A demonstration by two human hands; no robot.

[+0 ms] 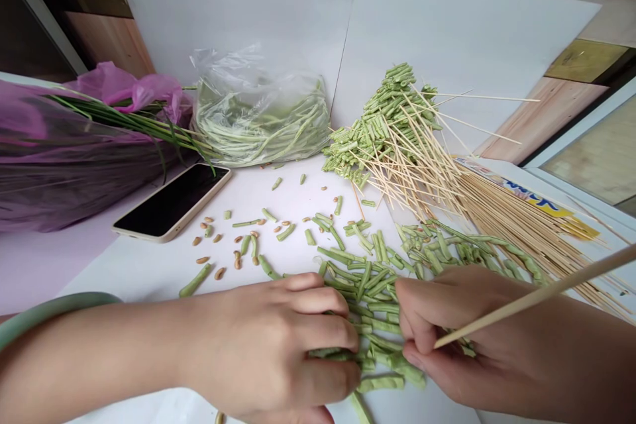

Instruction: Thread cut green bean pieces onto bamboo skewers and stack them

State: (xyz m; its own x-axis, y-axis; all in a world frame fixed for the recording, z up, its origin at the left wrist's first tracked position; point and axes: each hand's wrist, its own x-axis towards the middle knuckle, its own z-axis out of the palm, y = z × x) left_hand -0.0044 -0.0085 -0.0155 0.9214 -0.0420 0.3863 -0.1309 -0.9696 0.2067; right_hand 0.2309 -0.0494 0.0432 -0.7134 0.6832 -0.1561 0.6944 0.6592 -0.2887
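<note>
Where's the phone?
In the head view, the smartphone lies screen-up at the left, beside the purple plastic bag and in front of the clear bag of beans.

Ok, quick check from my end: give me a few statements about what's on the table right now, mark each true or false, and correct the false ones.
The right hand holds a bamboo skewer. True.

The left hand is holding the phone. False: it is among cut green beans, and the phone lies apart on the table.

A clear plastic bag holds long green beans. True.

A bangle is on the right arm. False: the pale green bangle is on the left arm.
</note>
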